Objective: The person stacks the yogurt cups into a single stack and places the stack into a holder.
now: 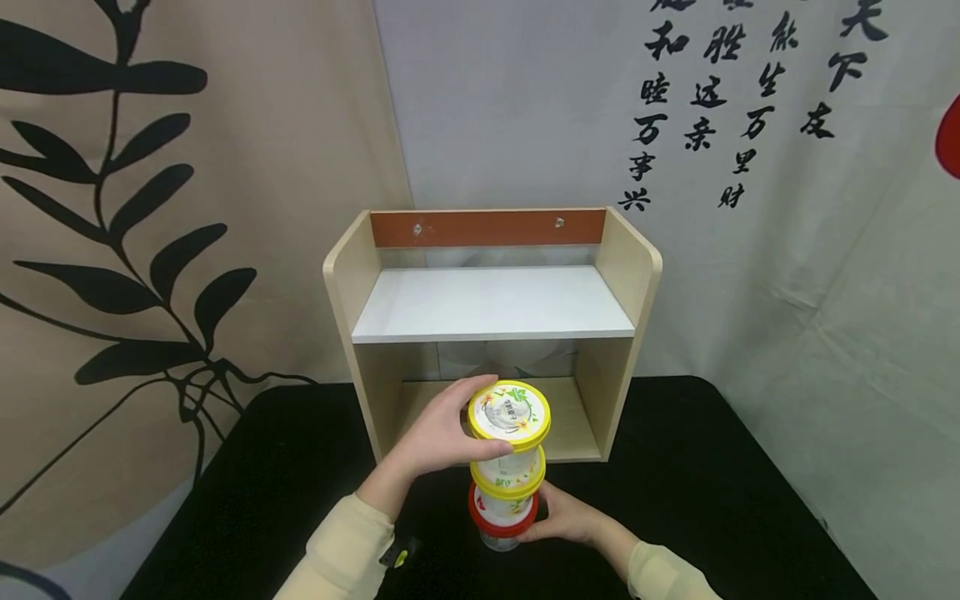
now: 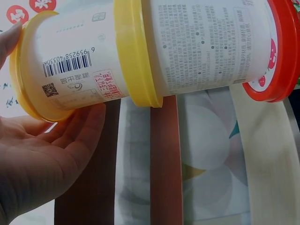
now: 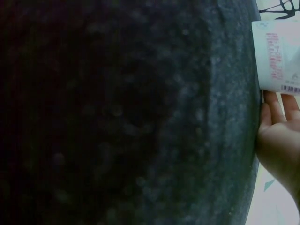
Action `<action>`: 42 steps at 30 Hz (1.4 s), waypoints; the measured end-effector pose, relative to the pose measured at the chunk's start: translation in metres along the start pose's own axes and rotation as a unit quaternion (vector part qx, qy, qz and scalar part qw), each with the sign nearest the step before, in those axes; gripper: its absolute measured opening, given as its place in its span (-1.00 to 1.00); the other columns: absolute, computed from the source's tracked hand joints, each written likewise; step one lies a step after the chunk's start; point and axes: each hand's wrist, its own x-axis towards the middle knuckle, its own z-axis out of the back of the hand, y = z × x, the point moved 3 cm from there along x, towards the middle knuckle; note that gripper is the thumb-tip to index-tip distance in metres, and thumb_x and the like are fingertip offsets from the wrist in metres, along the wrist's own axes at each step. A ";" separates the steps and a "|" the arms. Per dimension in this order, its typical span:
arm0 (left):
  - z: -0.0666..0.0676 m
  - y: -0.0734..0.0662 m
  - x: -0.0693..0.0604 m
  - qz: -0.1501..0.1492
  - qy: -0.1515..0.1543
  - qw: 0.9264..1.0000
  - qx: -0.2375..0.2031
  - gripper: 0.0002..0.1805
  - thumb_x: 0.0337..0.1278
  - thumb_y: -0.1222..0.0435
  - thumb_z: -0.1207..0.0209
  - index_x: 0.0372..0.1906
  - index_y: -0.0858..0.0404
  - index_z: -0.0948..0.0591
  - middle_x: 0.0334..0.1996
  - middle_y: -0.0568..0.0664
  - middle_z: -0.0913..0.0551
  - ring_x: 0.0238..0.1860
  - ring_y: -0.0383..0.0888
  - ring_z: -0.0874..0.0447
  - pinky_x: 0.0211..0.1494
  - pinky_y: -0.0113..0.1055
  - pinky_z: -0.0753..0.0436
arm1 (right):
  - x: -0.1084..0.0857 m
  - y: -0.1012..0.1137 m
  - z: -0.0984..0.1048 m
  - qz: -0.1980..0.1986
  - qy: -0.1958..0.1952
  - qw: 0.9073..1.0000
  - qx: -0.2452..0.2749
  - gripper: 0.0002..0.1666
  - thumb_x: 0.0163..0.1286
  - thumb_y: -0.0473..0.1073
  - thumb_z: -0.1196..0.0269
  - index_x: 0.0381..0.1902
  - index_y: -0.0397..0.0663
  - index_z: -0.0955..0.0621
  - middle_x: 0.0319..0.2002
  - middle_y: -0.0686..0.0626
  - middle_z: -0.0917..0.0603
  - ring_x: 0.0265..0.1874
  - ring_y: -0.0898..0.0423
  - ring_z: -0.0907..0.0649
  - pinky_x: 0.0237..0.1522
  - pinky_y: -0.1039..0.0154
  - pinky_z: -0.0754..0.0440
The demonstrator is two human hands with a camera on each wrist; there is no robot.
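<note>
Fingers and thumb of our left hand [image 1: 450,429] clamp the yellow lid of the top tub [image 1: 510,415], thumb on the near side and fingers reaching round the far side, at the head of a three-high stack over a black table [image 1: 712,492]. Lower down, our right hand [image 1: 567,518] grips the red-lidded bottom tub [image 1: 503,528] from the right, thumb near and fingers behind; the right wrist view catches only part of that hand. Between them sits the middle tub [image 1: 510,483], also yellow-lidded, touched by neither hand as far as we can see.

We take the split grip to be about balance: each tub bears on the lid below, with no visible fastening, so a hand at each end, from opposite sides, should check any tipping. We hold the column upright, or nearly so, just on the near side of a two-level shelf unit [image 1: 491,304], before its lower compartment and slightly right of middle. Whether the base rests on the tabletop, we cannot tell.
</note>
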 end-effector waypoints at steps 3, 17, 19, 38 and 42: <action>0.000 0.001 0.000 0.002 0.001 1.000 -0.009 -0.04 -0.13 0.07 -0.47 0.43 0.22 -0.33 0.26 0.06 -0.45 0.09 -0.06 -0.50 0.08 -0.14 -0.59 | 0.000 0.000 0.000 0.004 0.003 1.000 0.000 -0.02 0.31 -0.15 -0.37 0.53 0.12 -0.08 0.39 -0.08 -0.33 0.36 -0.07 -0.33 0.37 -0.20 -0.22; -0.001 0.008 -0.007 -0.005 -0.007 0.998 -0.056 0.09 -0.12 0.12 -0.49 0.53 0.19 -0.16 0.33 0.08 -0.41 0.17 0.00 -0.51 0.18 -0.05 -0.54 | 0.004 0.004 -0.001 0.020 0.017 0.999 0.021 -0.02 0.26 -0.19 -0.41 0.50 0.07 -0.13 0.35 -0.08 -0.39 0.32 -0.04 -0.39 0.38 -0.10 -0.22; 0.000 0.010 -0.010 -0.005 -0.011 0.998 -0.059 0.08 -0.12 0.12 -0.50 0.52 0.20 -0.17 0.33 0.08 -0.41 0.18 0.00 -0.51 0.19 -0.05 -0.54 | 0.004 0.005 -0.002 0.021 0.019 0.999 0.024 -0.03 0.26 -0.19 -0.41 0.49 0.04 -0.14 0.33 -0.08 -0.41 0.31 -0.05 -0.41 0.37 -0.08 -0.24; 0.027 0.048 -0.043 0.003 -0.058 0.995 -0.075 -0.06 0.01 0.18 -0.46 0.48 0.19 -0.24 0.32 0.20 -0.43 0.26 0.14 -0.48 0.24 0.16 -0.47 | 0.006 -0.001 0.000 0.023 0.011 0.999 0.029 -0.08 0.25 -0.23 -0.42 0.47 0.05 -0.21 0.34 -0.09 -0.41 0.31 -0.06 -0.41 0.36 -0.07 -0.27; 0.035 0.054 -0.047 0.005 -0.076 0.995 -0.069 -0.10 0.02 0.26 -0.44 0.47 0.20 -0.26 0.30 0.16 -0.46 0.24 0.13 -0.49 0.23 0.16 -0.48 | 0.007 -0.001 0.000 0.026 -0.003 0.999 0.025 -0.07 0.23 -0.22 -0.44 0.46 0.05 -0.22 0.32 -0.09 -0.43 0.30 -0.06 -0.42 0.33 -0.04 -0.29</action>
